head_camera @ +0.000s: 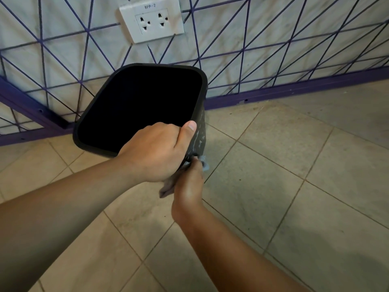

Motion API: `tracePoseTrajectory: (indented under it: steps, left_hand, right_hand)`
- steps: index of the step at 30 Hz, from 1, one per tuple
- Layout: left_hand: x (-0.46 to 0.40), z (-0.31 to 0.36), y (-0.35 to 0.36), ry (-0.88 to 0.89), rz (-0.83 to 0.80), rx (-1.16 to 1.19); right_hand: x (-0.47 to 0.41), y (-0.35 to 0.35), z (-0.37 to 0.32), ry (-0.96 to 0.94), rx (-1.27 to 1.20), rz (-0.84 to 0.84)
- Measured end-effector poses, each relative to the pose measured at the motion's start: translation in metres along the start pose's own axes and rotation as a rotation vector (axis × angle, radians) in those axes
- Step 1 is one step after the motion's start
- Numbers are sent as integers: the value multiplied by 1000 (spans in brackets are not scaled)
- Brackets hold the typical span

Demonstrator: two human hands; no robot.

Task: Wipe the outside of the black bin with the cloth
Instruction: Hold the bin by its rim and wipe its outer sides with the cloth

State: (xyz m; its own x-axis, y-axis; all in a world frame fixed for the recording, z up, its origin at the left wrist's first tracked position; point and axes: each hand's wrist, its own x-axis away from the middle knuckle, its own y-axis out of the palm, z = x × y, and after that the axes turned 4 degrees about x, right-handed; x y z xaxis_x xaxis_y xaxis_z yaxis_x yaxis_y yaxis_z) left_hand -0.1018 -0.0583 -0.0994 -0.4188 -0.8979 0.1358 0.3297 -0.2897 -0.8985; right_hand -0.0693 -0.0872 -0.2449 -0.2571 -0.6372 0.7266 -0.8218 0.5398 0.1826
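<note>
Looking down: a person's two bare forearms reach over a tiled floor (294, 157) toward a black bin (134, 102) near a wall.
Black bin: at centre of view, tilted so its dark square mouth faces the camera; its outer side at 3 o'clock shows pale streaks.
Left hand (155, 150): forearm enters from 8 o'clock and runs up to the bin's near rim; fingers are curled over the rim into the mouth, the thumb lying straight up along the outer corner, nail visible.
Right hand (189, 186): forearm enters from 5 o'clock, wrist bent toward the bin; it sits just below the left hand, against the bin's outer side.
Right fingers: closed around a grey cloth (168, 184), holding it to the bin's wall; the fingertips themselves are hidden.
Cloth: bunched, one end hanging out at 7 o'clock of the right hand, a small fold showing past the knuckles.
Wall: pale, crossed with purple lines, at 12 o'clock.
Wall socket (151, 22): white double outlet above the bin.
</note>
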Motion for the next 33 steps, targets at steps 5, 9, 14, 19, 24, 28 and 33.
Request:
tracePoseTrajectory:
  steps: [5, 9, 14, 19, 24, 28, 33]
  left_hand:
    - [-8, 2, 2, -37, 41, -13]
    - [-11, -1, 1, -31, 42, 27]
    - [-12, 2, 2, -34, 63, 11]
    - [-12, 1, 0, -15, 53, 26]
    - [-15, 0, 1, -18, 69, 4]
    - [-15, -2, 0, -19, 59, 28]
    - [-16, -3, 0, -13, 57, 43]
  right_hand:
    - [-5, -1, -11, 40, -18, -17]
    - [32, 6, -16, -62, -205, -143]
    - [20, 11, -25, -258, -288, -28]
    - [13, 6, -32, -415, -243, -98]
    - [12, 6, -38, -418, -240, -116]
    - [18, 1, -31, -420, -219, -183]
    - [11, 2, -43, -477, -180, -222]
